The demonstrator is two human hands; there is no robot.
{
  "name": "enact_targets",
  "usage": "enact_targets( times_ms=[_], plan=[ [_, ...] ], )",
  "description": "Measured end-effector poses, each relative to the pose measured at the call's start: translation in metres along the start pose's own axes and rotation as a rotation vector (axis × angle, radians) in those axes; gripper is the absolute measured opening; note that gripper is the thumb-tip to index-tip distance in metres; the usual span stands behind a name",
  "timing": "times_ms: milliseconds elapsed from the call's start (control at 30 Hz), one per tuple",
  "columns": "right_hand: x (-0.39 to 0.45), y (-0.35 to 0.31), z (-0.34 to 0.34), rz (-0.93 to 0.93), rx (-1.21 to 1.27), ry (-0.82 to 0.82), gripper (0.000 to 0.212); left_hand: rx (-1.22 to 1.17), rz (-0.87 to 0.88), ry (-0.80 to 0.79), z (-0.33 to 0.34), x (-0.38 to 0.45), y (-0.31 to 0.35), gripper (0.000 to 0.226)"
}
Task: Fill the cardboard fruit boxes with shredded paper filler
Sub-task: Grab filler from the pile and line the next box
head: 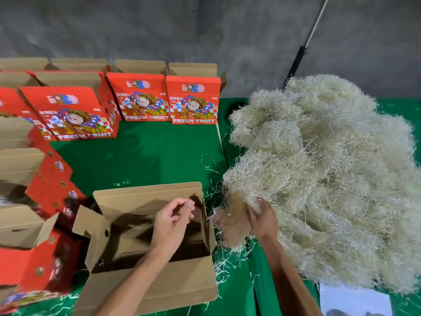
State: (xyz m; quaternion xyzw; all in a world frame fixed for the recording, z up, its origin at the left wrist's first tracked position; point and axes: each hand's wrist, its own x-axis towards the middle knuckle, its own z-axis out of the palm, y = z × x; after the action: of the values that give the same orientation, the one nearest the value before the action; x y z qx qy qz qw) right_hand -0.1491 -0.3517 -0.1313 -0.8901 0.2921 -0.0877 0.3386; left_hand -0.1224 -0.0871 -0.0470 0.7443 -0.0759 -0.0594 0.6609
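One open box (pixel 145 233) sits beside the filler pile (pixel 323 179); my right hand (pixel 262 220) fingers grip a clump, left hand (pixel 173 222) loosely curled, empty.

Open brown box (pixel 150 277) beside heaped pale shredded paper (pixel 323 179).

A rough grey concrete wall (pixel 205 26) runs behind the green-covered table (pixel 145 153), and a pale pole with a black grip (pixel 306 45) leans against it.
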Motion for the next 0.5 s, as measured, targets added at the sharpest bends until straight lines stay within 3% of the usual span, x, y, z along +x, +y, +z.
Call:
enact_targets(
  times_ms=[100, 233, 367, 500],
  plan=[
    [0.012, -0.053, -0.021, -0.117, 0.095, 0.048, 0.062, -0.058, 0.013, 0.029, -0.004, 0.007, 0.007, 0.01],
    [0.029, -0.12, -0.044, -0.269, 0.194, 0.079, 0.064, -0.051, 0.067, 0.037, -0.013, 0.022, 0.021, 0.01],
    [0.041, -0.179, -0.058, -0.287, 0.403, 0.022, 0.066, -0.096, 0.055, 0.088, -0.021, 0.047, 0.038, 0.006],
    [0.045, -0.234, -0.063, -0.333, 0.519, 0.062, 0.067, -0.213, -0.027, 0.125, -0.028, 0.073, 0.059, 0.024]
  ],
)
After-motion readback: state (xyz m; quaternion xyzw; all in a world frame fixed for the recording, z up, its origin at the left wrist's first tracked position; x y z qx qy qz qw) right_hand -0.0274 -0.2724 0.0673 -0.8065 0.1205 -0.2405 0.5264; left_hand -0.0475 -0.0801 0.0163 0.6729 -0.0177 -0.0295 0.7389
